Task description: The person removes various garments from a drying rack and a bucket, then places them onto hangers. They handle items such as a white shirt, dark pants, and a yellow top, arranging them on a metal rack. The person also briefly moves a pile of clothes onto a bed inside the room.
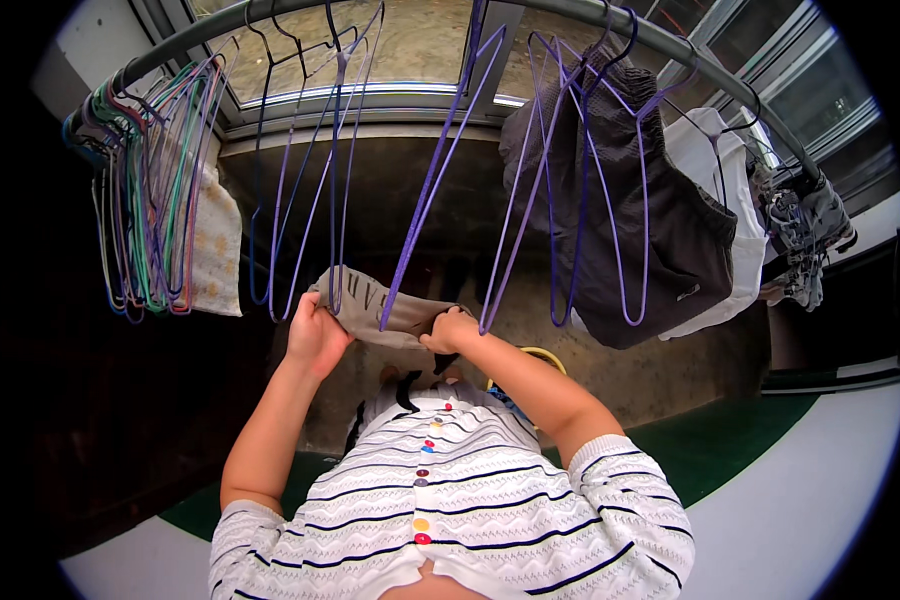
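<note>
A light beige garment [368,326] with dark printing is stretched between my hands, below the hanging rail; its exact kind is unclear. My left hand [318,338] is closed on its left end, thumb up along the edge. At the right end, my right hand [450,333] grips the edge with curled fingers, some of them hidden. Empty purple hangers [440,160] dangle from the rail just above and in front of the garment, partly crossing it in view.
The curved metal rail [425,12] holds a dense bunch of coloured hangers [155,190] and a pale patterned cloth [218,245] at left. Dark shorts [630,220], a white garment [745,240] and clustered small laundry [805,235] hang at right. Below stands a yellow-rimmed basket [545,356].
</note>
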Tool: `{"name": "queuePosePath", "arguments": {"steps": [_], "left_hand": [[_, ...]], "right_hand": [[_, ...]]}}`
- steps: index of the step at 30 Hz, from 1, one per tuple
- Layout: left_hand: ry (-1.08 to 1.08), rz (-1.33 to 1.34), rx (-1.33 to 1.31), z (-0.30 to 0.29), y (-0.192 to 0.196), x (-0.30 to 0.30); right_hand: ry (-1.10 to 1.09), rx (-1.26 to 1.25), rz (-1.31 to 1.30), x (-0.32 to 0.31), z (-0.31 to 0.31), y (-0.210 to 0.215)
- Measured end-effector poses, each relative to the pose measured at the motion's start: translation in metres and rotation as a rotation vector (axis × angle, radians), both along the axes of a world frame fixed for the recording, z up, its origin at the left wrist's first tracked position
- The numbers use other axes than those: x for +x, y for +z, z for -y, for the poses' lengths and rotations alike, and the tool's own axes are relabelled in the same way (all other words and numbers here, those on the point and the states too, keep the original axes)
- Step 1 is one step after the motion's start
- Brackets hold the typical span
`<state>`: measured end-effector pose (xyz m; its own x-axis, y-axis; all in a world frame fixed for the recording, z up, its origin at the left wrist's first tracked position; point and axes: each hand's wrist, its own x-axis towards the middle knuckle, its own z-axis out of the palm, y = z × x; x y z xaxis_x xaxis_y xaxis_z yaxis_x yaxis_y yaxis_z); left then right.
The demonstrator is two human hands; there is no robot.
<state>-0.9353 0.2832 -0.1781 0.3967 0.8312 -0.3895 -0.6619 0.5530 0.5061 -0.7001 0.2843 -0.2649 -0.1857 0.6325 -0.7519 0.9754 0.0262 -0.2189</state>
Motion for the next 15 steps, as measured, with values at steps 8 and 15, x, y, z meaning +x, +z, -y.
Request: {"name": "queuePosePath", "arguments": {"steps": [8,15], "left_hand": [[0.04,0.222,-0.095,-0.003,-0.027,-0.003],[-0.062,0.118,-0.183,0.006,0.013,0.041]], "right_hand": [[-0.222,0.701,-0.347,0.055,0.014,0.015],[-0.497,1.153,-0.518,0.085,0.023,-0.079]]}}
